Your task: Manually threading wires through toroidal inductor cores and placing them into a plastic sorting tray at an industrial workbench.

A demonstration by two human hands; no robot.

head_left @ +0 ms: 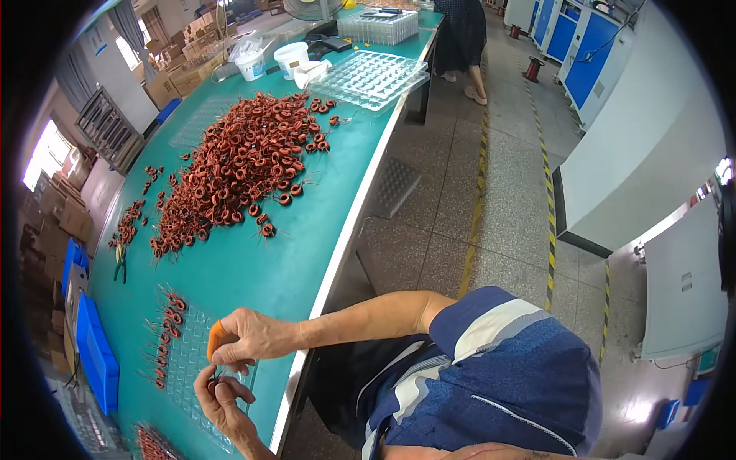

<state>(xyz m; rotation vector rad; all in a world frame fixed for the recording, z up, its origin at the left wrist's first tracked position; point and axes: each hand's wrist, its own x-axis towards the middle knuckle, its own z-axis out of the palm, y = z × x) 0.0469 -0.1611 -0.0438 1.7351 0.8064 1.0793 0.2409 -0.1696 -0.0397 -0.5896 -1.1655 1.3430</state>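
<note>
A small red-brown wound ring coil (213, 385) with thin wire leads is held in the bent fingers of my left hand (222, 402). Just above it, my right hand (251, 337) has thumb and fingers pinched together close to the coil's leads; what lies in that pinch is too small to make out. An orange finger cover (220, 337) sits on one right finger. Beneath both hands lies a clear plastic tray (184, 360) with rows of round pockets. Along its left edge runs a row of several ring coils (163, 349), leads pointing left.
A large heap of ring coils (238, 165) covers the green table (268, 268) farther up. Pliers (120, 263) lie left of it. White tubs (291, 57) and stacked clear trays (372, 77) stand at the far end. Blue bins (96, 353) line the left edge. A person (456, 34) stands beyond.
</note>
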